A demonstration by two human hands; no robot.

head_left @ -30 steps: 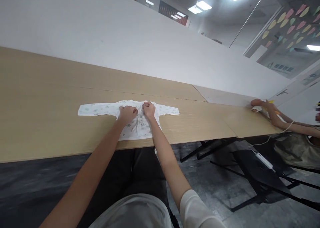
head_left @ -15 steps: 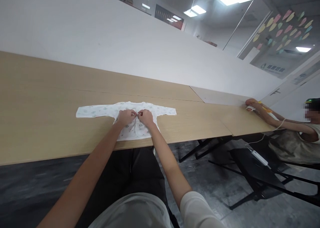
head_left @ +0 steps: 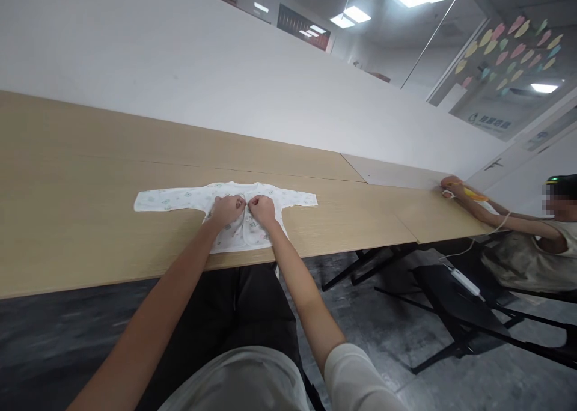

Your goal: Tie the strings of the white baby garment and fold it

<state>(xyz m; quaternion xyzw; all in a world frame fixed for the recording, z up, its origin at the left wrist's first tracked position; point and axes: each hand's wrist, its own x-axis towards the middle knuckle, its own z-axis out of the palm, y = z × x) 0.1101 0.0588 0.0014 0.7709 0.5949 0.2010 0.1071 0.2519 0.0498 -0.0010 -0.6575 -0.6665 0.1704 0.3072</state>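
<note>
A small white baby shirt (head_left: 180, 199) with a sparse printed pattern lies on the wooden table, its long sleeves spread to both sides. Both hands are over its chest, at the front opening that runs down the middle. My left hand (head_left: 229, 209) pinches the fabric just left of the opening. Close beside it, my right hand (head_left: 262, 209) pinches the right edge, fingertips almost touching the left ones. Whatever small fastening may be between the fingertips is hidden. The hem rests near the table's front edge.
The light wooden table (head_left: 90, 231) runs along a white wall (head_left: 180, 74). At the far right another person (head_left: 532, 255) reaches over the table toward an orange and yellow thing (head_left: 471, 193). A black folding chair (head_left: 455, 303) carries a white power strip (head_left: 465, 281).
My fingertips have shifted very slightly at the shirt's front opening, and the fabric below lies a little flatter. Both hands stay in the same place.
</note>
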